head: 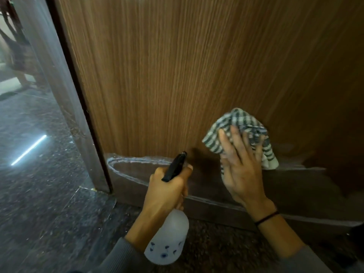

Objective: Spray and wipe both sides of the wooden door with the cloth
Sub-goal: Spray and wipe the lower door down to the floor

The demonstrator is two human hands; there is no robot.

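Wood-grain door [177, 75] fills the far view. One striped cloth [242, 131] lies low on it, right of centre, pressed flat under the spread fingers of the right hand [242, 174]. To its left, the left hand [167, 186] grips the neck of one bottle [169, 239], nozzle toward the door. Risks: the cloth, merely pressed, may slip and fall; spray may wet the right hand. Count: one door, two hands.

The wooden door [177, 75] stands upright, brown with fine vertical grain, and has a darker band along its foot marked with whitish streaks. A crumpled cloth [240, 123], striped dark green and white, lies flat against the door low on the right, pressed there by the right hand [240, 170]. The spray bottle [169, 239], translucent white with small blue flowers and a black trigger head, is gripped in the left hand [167, 186], tilted with its nozzle close to the door.
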